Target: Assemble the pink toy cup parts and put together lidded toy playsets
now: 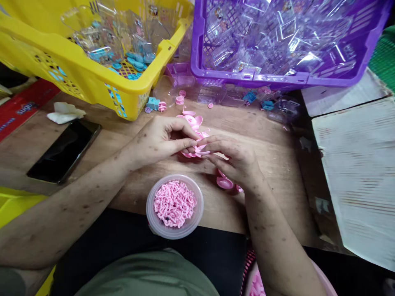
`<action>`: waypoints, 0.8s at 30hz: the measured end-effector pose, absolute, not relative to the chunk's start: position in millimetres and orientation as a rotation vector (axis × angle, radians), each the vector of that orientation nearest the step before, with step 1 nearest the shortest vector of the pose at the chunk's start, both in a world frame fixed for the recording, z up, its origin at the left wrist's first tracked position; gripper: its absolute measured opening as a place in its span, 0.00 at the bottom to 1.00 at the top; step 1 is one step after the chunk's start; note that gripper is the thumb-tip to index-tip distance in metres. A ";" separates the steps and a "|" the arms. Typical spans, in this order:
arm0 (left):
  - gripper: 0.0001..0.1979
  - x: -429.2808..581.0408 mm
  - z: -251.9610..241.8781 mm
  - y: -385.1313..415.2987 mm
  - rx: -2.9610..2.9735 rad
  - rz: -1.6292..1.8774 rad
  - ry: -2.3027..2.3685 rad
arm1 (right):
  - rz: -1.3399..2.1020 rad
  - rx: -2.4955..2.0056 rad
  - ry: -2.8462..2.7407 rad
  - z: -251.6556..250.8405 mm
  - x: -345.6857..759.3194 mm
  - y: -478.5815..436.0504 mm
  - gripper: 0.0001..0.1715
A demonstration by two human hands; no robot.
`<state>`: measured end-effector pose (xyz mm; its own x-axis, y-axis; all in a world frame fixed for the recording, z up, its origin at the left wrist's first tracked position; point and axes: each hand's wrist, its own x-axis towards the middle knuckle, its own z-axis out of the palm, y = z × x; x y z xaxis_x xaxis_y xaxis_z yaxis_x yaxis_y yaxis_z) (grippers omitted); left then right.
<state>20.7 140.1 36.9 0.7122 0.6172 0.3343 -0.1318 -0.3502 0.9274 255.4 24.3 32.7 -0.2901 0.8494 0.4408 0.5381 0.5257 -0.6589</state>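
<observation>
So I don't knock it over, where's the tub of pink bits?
In the head view, the tub sits left of centre at the table's near edge, below the left hand.

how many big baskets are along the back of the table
2: a yellow basket at back left and a purple basket at back right. Any others behind them would be hidden from this view.

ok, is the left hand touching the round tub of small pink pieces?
Apart. The head view shows bare wooden tabletop between the left hand and the round tub.
</observation>
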 end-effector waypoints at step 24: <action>0.09 -19.8 74.1 117.4 2.637 0.556 0.309 | 1.382 -1.962 -1.721 64.7 289.0 3.4 0.17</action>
<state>-19.8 117.4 74.1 0.8948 0.2970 0.3333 0.1263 -0.8845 0.4491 289.0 3.4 64.7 -0.1074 0.8551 -0.5071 0.6798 -0.3091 -0.6651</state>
